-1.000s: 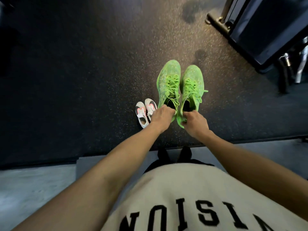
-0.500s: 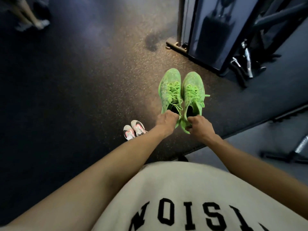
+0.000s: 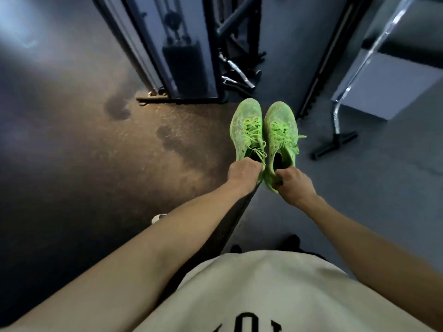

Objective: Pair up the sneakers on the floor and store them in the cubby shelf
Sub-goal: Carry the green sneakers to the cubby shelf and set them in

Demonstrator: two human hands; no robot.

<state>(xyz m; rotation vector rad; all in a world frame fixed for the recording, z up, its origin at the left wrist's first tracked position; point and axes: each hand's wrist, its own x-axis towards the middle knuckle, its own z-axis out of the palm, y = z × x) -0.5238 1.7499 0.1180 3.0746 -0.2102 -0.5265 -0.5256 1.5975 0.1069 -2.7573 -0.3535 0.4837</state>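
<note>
Two neon green sneakers hang side by side in the air, toes pointing away from me. My left hand (image 3: pixel 243 173) grips the heel of the left green sneaker (image 3: pixel 247 127). The right green sneaker (image 3: pixel 280 130) is held at its heel collar by my right hand (image 3: pixel 296 185). A sliver of a white sneaker (image 3: pixel 158 218) shows on the dark floor, mostly hidden behind my left forearm. No cubby shelf is in sight.
A cable weight machine (image 3: pixel 177 49) stands ahead on the dark rubber mat (image 3: pixel 84 152), with chrome bar handles (image 3: pixel 236 73) on the floor beside it. A bench with a chrome leg (image 3: pixel 340 111) is at the right on grey floor (image 3: pixel 383 188).
My view has turned to the right while I carry the green pair; the weight machine and bench have come nearer. The white sneakers have slid behind my left forearm. My grip is unchanged.
</note>
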